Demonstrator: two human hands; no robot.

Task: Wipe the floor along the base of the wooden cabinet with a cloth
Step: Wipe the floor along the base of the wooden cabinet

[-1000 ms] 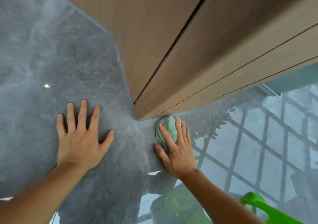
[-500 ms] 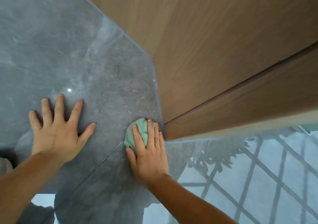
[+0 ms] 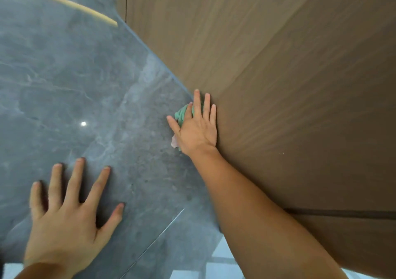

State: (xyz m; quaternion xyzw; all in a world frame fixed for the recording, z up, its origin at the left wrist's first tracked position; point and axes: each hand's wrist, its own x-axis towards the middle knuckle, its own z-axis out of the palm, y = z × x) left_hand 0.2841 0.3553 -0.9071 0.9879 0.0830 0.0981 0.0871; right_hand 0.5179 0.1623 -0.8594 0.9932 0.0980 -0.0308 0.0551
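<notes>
A crumpled green cloth (image 3: 181, 114) lies on the glossy grey stone floor (image 3: 85, 90), right at the base of the wooden cabinet (image 3: 278, 85). My right hand (image 3: 196, 126) presses flat on top of the cloth, fingers stretched forward along the cabinet's bottom edge, so only the cloth's left part and a small corner behind the palm show. My left hand (image 3: 68, 214) rests flat on the floor at the lower left, fingers spread, holding nothing.
The cabinet side fills the right half of the view, with a dark horizontal seam (image 3: 342, 213) at lower right. A thin tile joint (image 3: 158, 236) crosses the floor between my arms. A blurred yellowish streak (image 3: 64, 2) reflects at upper left.
My right hand has slid the cloth forward along the cabinet base, away from the corner. The view has shifted, and my left hand has stayed planted on the floor.
</notes>
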